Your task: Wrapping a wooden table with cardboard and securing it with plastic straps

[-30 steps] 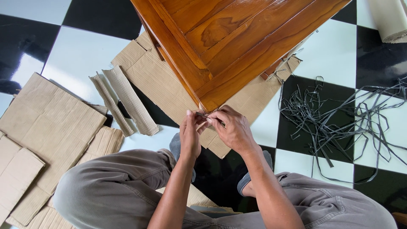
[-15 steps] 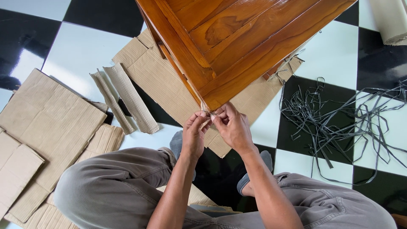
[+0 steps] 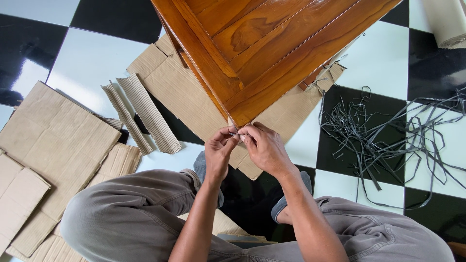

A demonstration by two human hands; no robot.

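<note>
Left hand (image 3: 218, 153) and right hand (image 3: 264, 148), fingertips pinched together on something small (too small to identify) at corner of glossy brown panelled wooden furniture piece (image 3: 272, 43); flat corrugated cardboard sheet (image 3: 179, 92) beneath.

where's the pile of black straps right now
In the head view the tangle of black straps lies on the checkered floor at the right, beside the wooden panel and to the right of the right hand.

Glossy reddish-brown panelled wooden furniture piece (image 3: 272, 43) shows darker grain swirls. The shiny tiled floor (image 3: 92, 63) is a black-and-pale-blue-white checkerboard. Flat corrugated cardboard sheets (image 3: 53, 140) are tan with fine ribbed lines. The tangled pile of plastic straps (image 3: 383, 131) is dark grey. The person's cotton trousers (image 3: 126, 208) are plain khaki-grey.
</note>
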